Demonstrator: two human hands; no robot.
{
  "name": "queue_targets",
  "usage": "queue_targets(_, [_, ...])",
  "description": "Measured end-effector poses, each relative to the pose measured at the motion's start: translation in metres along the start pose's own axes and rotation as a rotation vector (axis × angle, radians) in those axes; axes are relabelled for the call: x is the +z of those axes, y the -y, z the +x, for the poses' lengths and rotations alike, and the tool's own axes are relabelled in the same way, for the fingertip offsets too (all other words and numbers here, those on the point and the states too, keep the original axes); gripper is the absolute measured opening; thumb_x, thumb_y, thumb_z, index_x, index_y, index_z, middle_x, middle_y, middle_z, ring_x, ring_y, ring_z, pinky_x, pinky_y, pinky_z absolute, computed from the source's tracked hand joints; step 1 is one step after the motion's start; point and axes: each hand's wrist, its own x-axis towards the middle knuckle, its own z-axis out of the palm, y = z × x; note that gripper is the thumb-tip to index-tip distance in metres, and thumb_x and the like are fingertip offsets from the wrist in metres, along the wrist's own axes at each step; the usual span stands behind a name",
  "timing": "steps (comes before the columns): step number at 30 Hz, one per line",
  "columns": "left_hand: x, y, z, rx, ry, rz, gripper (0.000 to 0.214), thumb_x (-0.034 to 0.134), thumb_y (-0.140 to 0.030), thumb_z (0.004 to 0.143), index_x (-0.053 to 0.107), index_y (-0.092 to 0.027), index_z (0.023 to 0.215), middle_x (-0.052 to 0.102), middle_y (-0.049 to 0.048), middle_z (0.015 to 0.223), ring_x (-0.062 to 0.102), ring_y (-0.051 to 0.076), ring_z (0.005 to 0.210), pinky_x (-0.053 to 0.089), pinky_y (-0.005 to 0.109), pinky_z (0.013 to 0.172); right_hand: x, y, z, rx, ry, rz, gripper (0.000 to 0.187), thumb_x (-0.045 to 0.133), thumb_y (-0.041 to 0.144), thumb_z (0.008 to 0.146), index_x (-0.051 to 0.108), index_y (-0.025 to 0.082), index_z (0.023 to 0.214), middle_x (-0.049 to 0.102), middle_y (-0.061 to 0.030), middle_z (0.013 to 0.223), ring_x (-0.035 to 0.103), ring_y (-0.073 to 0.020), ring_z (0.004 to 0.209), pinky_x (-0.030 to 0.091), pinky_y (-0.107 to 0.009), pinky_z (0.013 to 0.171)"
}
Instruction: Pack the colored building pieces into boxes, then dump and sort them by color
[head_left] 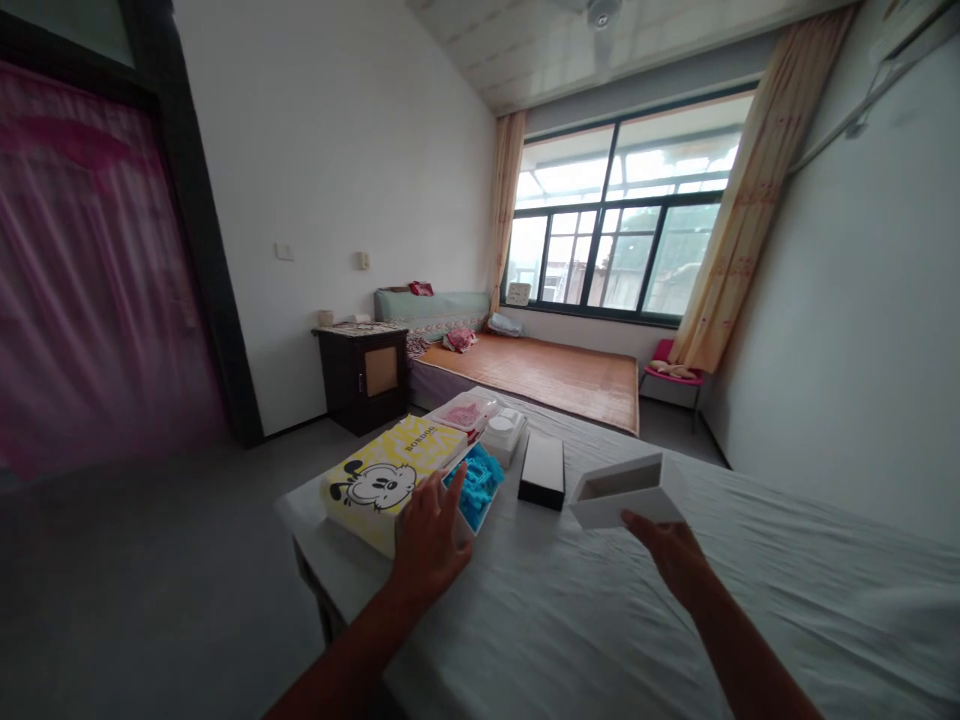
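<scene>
My left hand (429,540) rests with fingers stretched out against the near edge of a clear tray of blue pieces (477,487). Beside it lies a yellow box with a cartoon dog face (390,475). My right hand (671,552) grips the lower edge of an empty white box part (626,492), lifted and tilted above the sheet. A black rectangular box (542,469) lies between the tray and the white part. All sit on a bed covered by a white sheet (615,620).
Behind the tray are a clear container with pink contents (463,412) and a small white tub (502,432). Farther back stand a second bed with a bamboo mat (547,372), a dark bedside cabinet (362,374), a pink chair (672,373) and a large window.
</scene>
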Motion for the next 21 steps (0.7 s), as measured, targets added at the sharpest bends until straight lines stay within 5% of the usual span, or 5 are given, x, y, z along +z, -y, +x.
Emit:
queue_targets(4, [-0.007,-0.004,0.011,0.198,0.024,0.152,0.081,0.062,-0.018,0.071,0.027,-0.030,0.144,0.036,0.0110,0.142,0.032,0.036,0.130,0.035,0.049,0.100,-0.011,-0.007,-0.001,-0.027,-0.017,0.070,0.053,0.077,0.038,0.063,0.063,0.016,0.108,0.070,-0.0092,0.102,0.063,-0.0276,0.099,0.047,-0.045,0.092])
queue_targets(12, [0.008,-0.005,0.029,0.496,-0.012,0.494,0.069,0.040,-0.002,0.084,0.027,-0.034,0.143,0.042,0.0045,0.144,0.039,0.029,0.130,0.040,0.044,0.094,-0.015,-0.015,0.000,-0.017,-0.015,-0.038,0.059,0.079,0.043,0.058,0.062,0.016,0.108,0.070,-0.0091,0.101,0.062,-0.0301,0.098,0.047,-0.048,0.090])
queue_targets(21, [0.000,-0.014,0.046,0.641,0.078,0.383,0.064,0.037,-0.004,0.089,0.028,-0.041,0.141,0.042,-0.0019,0.144,0.042,0.023,0.129,0.038,0.044,0.099,-0.010,-0.003,-0.009,0.055,-0.016,-0.073,0.071,0.081,0.041,0.055,0.056,0.016,0.117,0.071,-0.0091,0.098,0.064,-0.0296,0.093,0.049,-0.045,0.087])
